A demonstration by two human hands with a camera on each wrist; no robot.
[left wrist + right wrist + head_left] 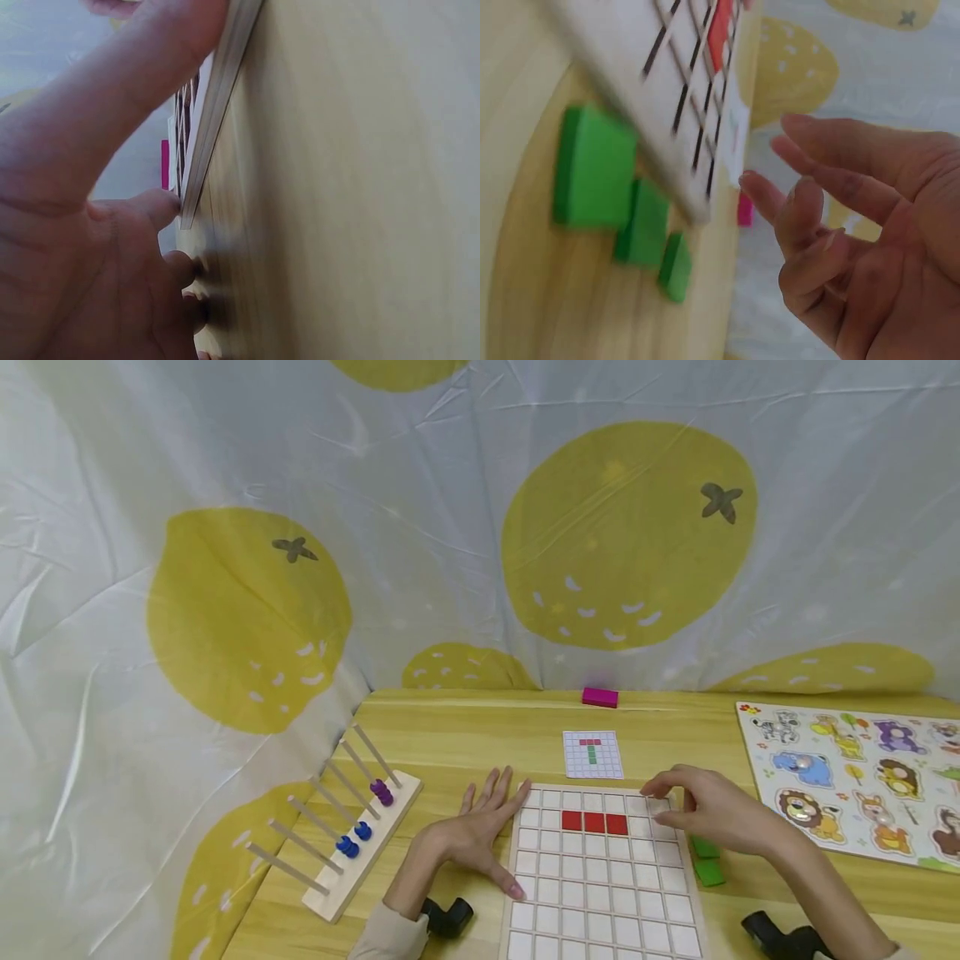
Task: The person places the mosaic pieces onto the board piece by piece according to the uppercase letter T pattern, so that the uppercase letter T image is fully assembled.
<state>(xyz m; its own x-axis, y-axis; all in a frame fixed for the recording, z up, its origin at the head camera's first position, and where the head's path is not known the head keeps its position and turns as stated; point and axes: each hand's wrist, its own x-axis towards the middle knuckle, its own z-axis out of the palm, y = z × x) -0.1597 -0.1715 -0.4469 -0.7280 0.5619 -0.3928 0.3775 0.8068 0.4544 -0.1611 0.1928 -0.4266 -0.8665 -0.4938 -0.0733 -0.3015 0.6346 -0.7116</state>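
Observation:
A white gridded board (596, 893) lies on the wooden table, with a row of three red tiles (594, 822) set near its far end. Along the board's left edge my left hand (472, 843) is spread, thumb and index fingertip at the rim, other fingers down on the table. My right hand (712, 810) hovers over the far right corner of the board, fingers loosely bent and nothing between them. Below that hand, beside the board's right edge, lie three green tiles (596, 169), partly hidden in the head view.
Beyond the board lies a small card (577, 768) printed with a red and green T. A magenta block (600, 697) sits near the curtain. Left stands a peg rack (322, 906) with purple and blue beads; right, an animal puzzle board (832, 785).

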